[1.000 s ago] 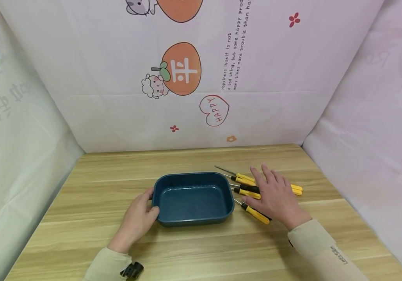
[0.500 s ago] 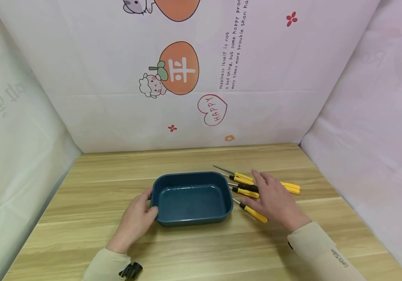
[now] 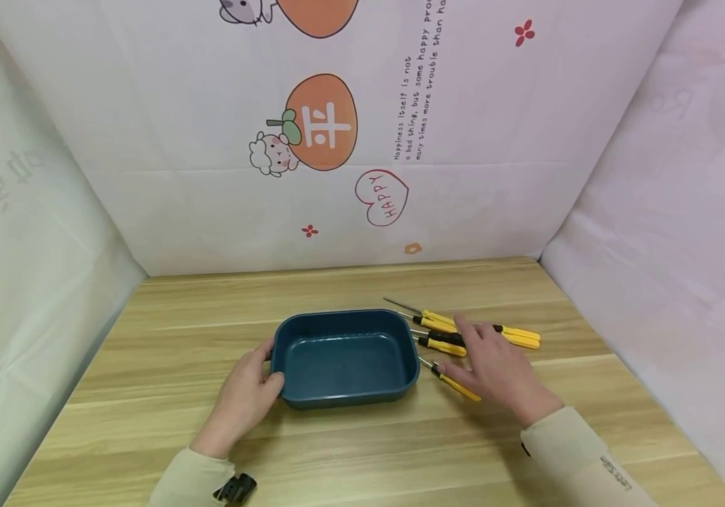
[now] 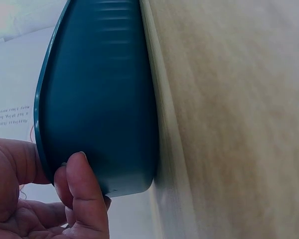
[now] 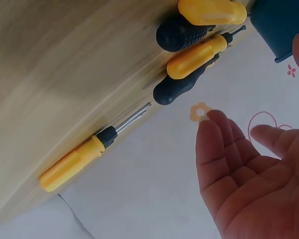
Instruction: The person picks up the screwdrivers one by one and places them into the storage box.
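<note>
Your left hand [image 3: 248, 391] is pinching the box [image 3: 346, 366], your right hand [image 3: 503, 372] hovering loose and empty above screwdrivers [image 3: 447, 348] lying right of it. None are sitting inside, so you're probably just starting.

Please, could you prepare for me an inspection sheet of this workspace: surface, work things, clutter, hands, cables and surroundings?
Surface: light wood-grain table.
Work things: glossy dark-blue rectangular dish with nothing inside; to its right, loose metal-shafted screwdrivers with yellow or black handles, some partly hidden.
Clutter: nothing seen beyond these.
Hands: left bare hand grips the dish's left end; right bare hand is over the screwdrivers, holding nothing; contact unclear.
Cables: nothing seen.
Surroundings: white sheeting with printed cartoons and writing.
</note>
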Demonstrator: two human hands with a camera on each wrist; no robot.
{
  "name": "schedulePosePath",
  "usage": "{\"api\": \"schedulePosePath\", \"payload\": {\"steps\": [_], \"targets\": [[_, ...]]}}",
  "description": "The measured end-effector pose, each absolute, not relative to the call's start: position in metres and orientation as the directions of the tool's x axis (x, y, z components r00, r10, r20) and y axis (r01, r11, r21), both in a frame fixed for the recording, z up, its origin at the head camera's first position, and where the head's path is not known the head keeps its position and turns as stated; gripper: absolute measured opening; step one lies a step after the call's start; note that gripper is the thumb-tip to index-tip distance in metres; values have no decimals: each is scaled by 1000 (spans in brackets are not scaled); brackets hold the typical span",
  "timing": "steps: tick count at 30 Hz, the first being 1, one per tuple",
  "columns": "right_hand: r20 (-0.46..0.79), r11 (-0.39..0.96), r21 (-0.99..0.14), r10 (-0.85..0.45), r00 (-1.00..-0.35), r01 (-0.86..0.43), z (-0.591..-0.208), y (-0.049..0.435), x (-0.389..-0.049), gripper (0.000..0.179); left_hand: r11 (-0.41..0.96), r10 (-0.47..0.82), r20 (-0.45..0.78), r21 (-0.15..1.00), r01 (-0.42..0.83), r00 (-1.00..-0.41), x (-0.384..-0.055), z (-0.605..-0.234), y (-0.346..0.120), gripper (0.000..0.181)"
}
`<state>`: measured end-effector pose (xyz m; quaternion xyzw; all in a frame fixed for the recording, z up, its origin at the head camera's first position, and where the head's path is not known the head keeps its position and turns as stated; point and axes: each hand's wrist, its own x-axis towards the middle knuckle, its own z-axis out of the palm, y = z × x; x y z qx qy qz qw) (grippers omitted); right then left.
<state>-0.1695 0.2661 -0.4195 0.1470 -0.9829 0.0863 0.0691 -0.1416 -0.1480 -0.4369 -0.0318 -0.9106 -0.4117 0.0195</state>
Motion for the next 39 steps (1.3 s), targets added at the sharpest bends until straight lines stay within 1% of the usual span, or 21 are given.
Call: {"api": "schedulePosePath", "payload": {"steps": [6, 12, 15, 19, 22, 31, 39], "targets": [[174, 935, -138, -303, -937, -328, -420, 264, -167, 81, 659, 39, 52, 749, 65, -998, -142, -438, -149, 65], [176, 926, -142, -323, -930, -349, -423, 264, -164, 79, 656, 39, 58, 751, 69, -998, -142, -437, -150, 65], [177, 927, -140, -322, -930, -347, -424, 264, -164, 71, 656, 40, 64, 751, 74, -997, -142, -437, -150, 64], [184, 927, -120, -331, -926, -355, -426, 263, -165, 55, 657, 41, 59, 751, 71, -997, -142, -436, -150, 64], [164, 926, -111, -341, -925, -361, -427, 263, -165, 48, 657, 40, 57, 751, 69, -998, -142, -436, -150, 64], [66, 930, -123, -342, -938, -347, -430, 261, -162, 34, 652, 41, 66, 754, 76, -997, -140, -435, -150, 64], [49, 924, -115, -362, -931, -365, -431, 261, -160, 25, 662, 37, 64, 746, 72, -997, -141, -436, -149, 63]]}}
